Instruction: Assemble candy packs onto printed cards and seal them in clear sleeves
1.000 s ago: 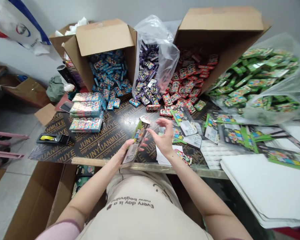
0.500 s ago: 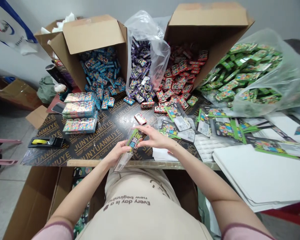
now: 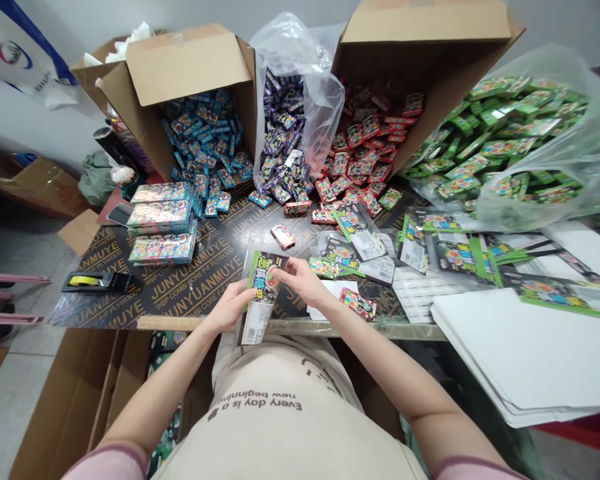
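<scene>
Over the table's front edge I hold a clear plastic bag with a printed black-and-green card (image 3: 265, 283), its barcode end pointing down toward me. My left hand (image 3: 229, 308) grips its left side, thumb on the front. My right hand (image 3: 303, 280) pinches its upper right edge; whether anything else is between those fingers is hidden. Just beyond the bag lies a single small red box (image 3: 283, 235). Right of my right hand are a green box (image 3: 324, 267) and a red box (image 3: 359, 304), the latter near a white sheet (image 3: 325, 307).
Behind stand a carton of blue boxes (image 3: 190, 63), a plastic bag of purple boxes (image 3: 283, 140), a carton of red boxes (image 3: 425, 23) and a bag of green boxes (image 3: 520, 133). Filled packs (image 3: 161, 247) and a tape dispenser (image 3: 100, 283) sit left; printed cards (image 3: 460, 257) and white boards (image 3: 530, 360) right.
The bag with the card has turned flatter, its printed front now facing up more. My right hand has moved from across its top to its right edge, uncovering the green and red boxes.
</scene>
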Demonstrator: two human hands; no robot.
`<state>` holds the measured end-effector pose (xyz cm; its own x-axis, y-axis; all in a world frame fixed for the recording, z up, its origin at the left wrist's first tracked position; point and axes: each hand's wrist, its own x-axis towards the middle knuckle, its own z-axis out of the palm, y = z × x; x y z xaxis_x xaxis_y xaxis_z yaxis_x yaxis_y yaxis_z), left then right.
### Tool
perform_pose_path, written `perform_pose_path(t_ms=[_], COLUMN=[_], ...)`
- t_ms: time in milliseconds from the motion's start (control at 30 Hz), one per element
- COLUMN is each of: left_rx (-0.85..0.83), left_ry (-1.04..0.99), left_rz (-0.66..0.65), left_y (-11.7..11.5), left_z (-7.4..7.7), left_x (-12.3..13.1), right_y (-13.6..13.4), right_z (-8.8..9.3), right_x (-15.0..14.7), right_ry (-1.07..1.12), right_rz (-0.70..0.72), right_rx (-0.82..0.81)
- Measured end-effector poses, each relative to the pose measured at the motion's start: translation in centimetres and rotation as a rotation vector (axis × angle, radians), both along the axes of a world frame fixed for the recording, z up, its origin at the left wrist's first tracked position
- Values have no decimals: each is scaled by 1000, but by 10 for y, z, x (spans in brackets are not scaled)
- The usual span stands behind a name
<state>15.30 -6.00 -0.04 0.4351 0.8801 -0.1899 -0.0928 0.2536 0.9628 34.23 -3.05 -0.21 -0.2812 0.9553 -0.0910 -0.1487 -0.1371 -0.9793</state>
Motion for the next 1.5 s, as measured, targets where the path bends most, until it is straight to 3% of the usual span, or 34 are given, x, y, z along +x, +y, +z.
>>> perform_pose_path(t_ms=[133,300,367,533,700,867,933,1033,1133,1233,1367,1433,1500], left_rx=[51,19,36,132,73,-9,3,-37,-96,-28,86,100,128], left_ry=[86,72,96,186,133,83,75,82,92,59,30,30,33], left_rz=[122,241,293,449,347,317,333,216,137,180,311,282,243], left_y=[0,0,3,17,21,17,16,13,12,18,31,34,33], left_z=[0,1,2,0,4,6,2,-10,-21,-19,-3,1,1], left_x=[5,9,8,3,1,-2,-1,1,3,6,11,16,22], right_y=[0,7,6,-8,-9,-5,-6,-6,-6,-8,-7,-3,1], right_z=[10,19,15,1,-2,-2,-4,-9,-16,-23,-22,-16,-9], right_x=[-6,-7,-8,-12,-1,11,12,12,15,22,26,23,17], right_ry=[-36,-64,-21,-35,-158,-100,-101,-144,-133,-218,-295,-222,-185], right_rz=[-175,-201,-148,180,44,184,152,27,48,69,122,-1,-215], right_rx=[44,56,-26,-202,-99,-155,-123,-40,-44,-5,47,75,122])
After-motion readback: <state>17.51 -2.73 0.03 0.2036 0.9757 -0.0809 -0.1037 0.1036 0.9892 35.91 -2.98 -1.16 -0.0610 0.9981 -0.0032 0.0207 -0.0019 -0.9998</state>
